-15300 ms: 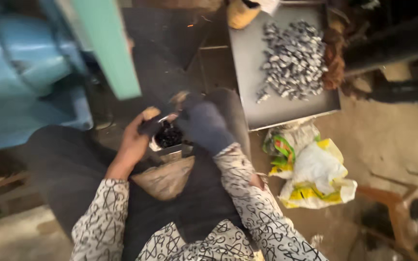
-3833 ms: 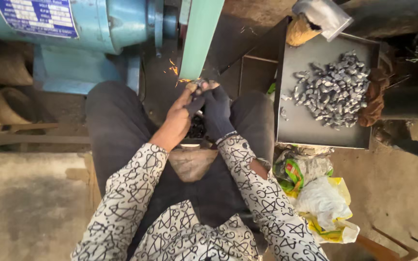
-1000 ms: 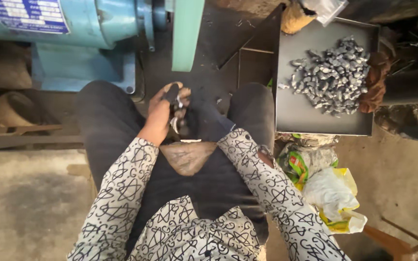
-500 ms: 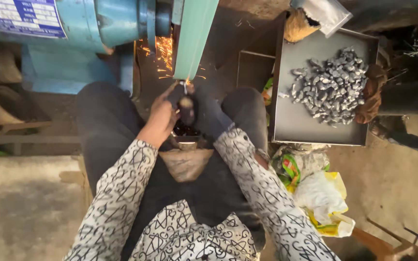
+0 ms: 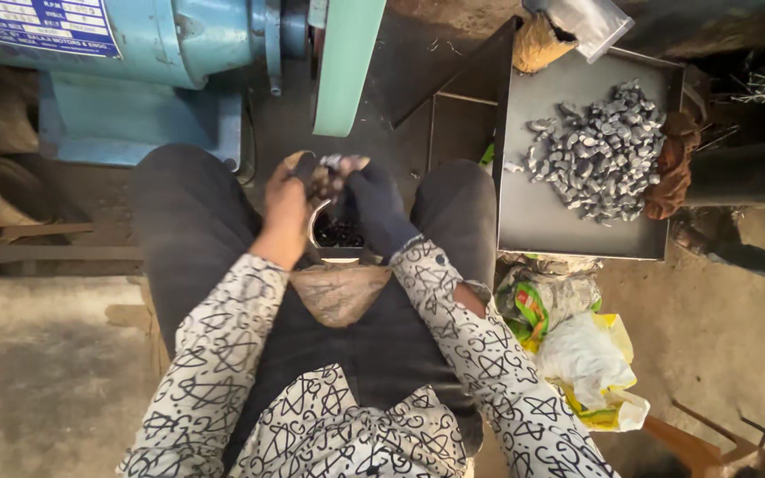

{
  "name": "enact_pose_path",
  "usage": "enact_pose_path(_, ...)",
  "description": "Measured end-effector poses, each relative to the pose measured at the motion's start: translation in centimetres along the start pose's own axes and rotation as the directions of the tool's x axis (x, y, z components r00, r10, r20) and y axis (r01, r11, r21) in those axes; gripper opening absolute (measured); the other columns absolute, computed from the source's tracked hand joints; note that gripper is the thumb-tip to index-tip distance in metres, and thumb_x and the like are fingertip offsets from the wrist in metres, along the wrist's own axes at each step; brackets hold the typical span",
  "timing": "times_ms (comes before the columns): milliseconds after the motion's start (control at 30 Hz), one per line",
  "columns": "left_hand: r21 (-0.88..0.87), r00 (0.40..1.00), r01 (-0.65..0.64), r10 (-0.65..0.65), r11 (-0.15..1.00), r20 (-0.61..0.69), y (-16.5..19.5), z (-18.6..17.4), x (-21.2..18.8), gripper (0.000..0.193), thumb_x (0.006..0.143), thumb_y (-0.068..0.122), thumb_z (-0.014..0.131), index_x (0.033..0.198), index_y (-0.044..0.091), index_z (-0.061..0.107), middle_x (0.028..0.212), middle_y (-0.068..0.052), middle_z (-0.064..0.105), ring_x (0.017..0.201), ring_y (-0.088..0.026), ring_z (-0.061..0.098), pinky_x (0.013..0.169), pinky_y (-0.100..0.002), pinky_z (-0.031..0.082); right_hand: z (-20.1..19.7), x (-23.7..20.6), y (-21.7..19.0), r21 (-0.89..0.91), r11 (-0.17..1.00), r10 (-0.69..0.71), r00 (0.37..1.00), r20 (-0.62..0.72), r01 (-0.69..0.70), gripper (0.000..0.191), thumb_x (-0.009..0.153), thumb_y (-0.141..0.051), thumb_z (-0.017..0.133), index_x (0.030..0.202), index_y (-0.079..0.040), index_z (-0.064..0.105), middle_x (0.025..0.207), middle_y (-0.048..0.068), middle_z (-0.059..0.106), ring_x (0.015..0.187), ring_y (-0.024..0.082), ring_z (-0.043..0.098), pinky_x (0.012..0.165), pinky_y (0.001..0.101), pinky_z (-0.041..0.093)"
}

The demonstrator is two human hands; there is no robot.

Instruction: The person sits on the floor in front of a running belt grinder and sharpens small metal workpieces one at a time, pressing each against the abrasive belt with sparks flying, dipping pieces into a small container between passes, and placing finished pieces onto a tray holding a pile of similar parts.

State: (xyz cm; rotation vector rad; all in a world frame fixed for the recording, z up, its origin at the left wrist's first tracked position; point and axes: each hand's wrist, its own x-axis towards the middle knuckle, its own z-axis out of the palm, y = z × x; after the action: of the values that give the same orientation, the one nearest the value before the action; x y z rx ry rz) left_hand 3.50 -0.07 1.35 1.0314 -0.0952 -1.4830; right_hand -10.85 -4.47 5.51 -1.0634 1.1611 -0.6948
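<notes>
A blue motor (image 5: 135, 53) sits at far left, a green belt (image 5: 347, 66) just right of it. Below the belt the left hand (image 5: 287, 199) and the gloved right hand (image 5: 374, 204) meet, both pinching a small metal part (image 5: 329, 168) — held above a tin (image 5: 338, 235) of dark pieces in the lap. Further right, a tray (image 5: 542, 212) carries a grey heap (image 5: 599, 155) — beneath it lie plastic bags (image 5: 577, 345).

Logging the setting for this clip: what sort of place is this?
Most likely a small metal-grinding workshop. A blue motor drives a green wheel guard, a tray holds a heap of grey metal pieces, and both hands work over a tin of dark parts.
</notes>
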Motion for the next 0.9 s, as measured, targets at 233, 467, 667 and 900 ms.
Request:
enact_pose_path(233, -0.153, 0.966, 0.046, -0.005, 0.987, 0.259, -0.8, 3.5, -1.3, 0.04, 0.102, 0.011, 0.056, 0.142, 0.006, 0.058, 0.133, 0.001, 0.066, 0.121, -0.007, 0.061, 0.105, -0.023, 0.045, -0.3, 1.8, -0.9, -0.134, 0.979, -0.18, 0.964, -0.196, 0.156, 0.028, 0.104, -0.03, 0.059, 0.107, -0.003, 0.069, 0.089, 0.001, 0.07, 0.082, 0.01, 0.063, 0.073, 0.0278, 0.052)
enact_pose_path(467, 0.256, 0.963, -0.266, 0.243, 0.929, 0.115, -0.3, 3.1, -2.3, 0.029, 0.103, 0.004, 0.058, 0.131, 0.0, 0.066, 0.117, -0.005, 0.071, 0.103, -0.013, 0.067, 0.089, -0.026, 0.055, -0.9, -1.6, -2.1, -0.025, 0.994, 0.106, 0.993, 0.049, -0.104, 0.037, 0.107, -0.034, 0.056, 0.11, -0.001, 0.072, 0.086, 0.003, 0.071, 0.076, 0.012, 0.064, 0.066, 0.0288, 0.053)
enact_pose_path(667, -0.218, 0.985, -0.034, 0.069, 0.975, 0.157, -0.3, 1.4, -1.8, 0.019, 0.113, 0.006, 0.056, 0.125, -0.001, 0.068, 0.106, -0.008, 0.072, 0.079, -0.014, 0.063, 0.069, -0.028, 0.053, -0.1, -3.0, -2.5, -0.395, 0.832, -0.395, 0.916, 0.074, 0.391, 0.038, 0.09, -0.02, 0.073, 0.12, 0.001, 0.065, 0.096, 0.006, 0.071, 0.085, 0.013, 0.068, 0.072, 0.0279, 0.056)
enact_pose_path(900, -0.111, 0.997, 0.065, -0.059, 0.992, 0.055, -0.2, 2.9, -1.8, 0.036, 0.102, 0.008, 0.045, 0.134, 0.009, 0.062, 0.125, -0.003, 0.068, 0.108, -0.014, 0.066, 0.087, -0.031, 0.057, -0.8, 2.6, -0.5, 0.27, 0.938, -0.231, 0.973, 0.025, 0.216, 0.011, 0.104, -0.014, 0.066, 0.104, -0.005, 0.059, 0.096, 0.005, 0.067, 0.086, 0.014, 0.066, 0.075, 0.0317, 0.055)
